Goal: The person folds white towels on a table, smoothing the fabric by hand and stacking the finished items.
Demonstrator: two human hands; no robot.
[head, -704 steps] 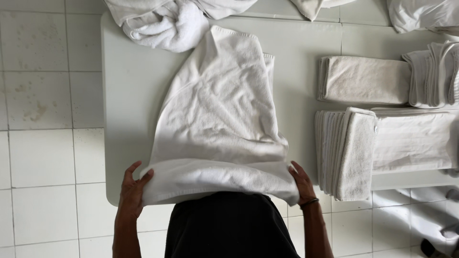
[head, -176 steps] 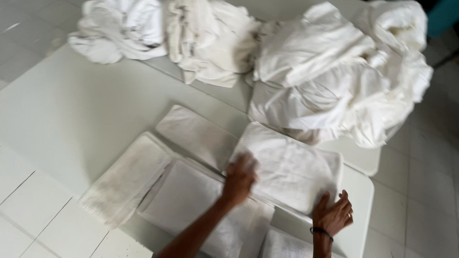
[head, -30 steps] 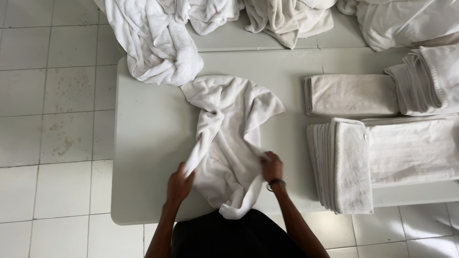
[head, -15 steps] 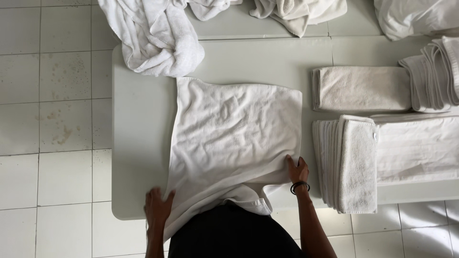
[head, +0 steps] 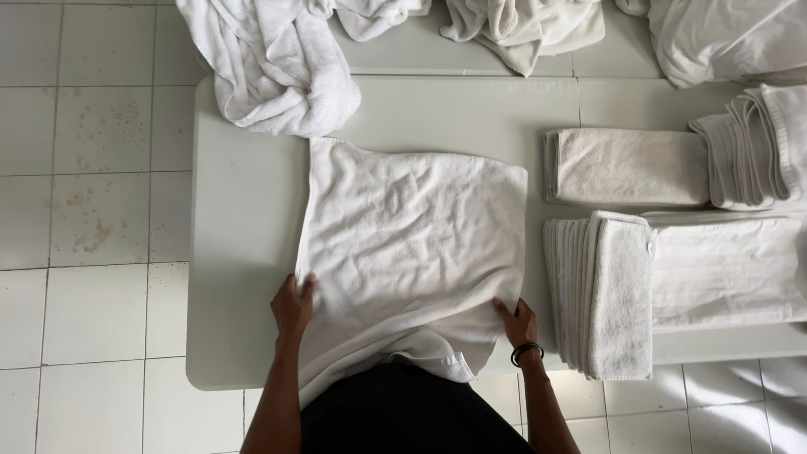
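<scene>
Since half a second ago my left hand slid up onto the white towel, fingers flat like my right hand, so I'd smooth outward evenly on the bench.

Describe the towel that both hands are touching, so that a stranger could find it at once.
On the white table, look at the near middle, between the left hand and the right hand. The white towel there lies spread open and wrinkled, unlike the folded stacks beside it.
</scene>
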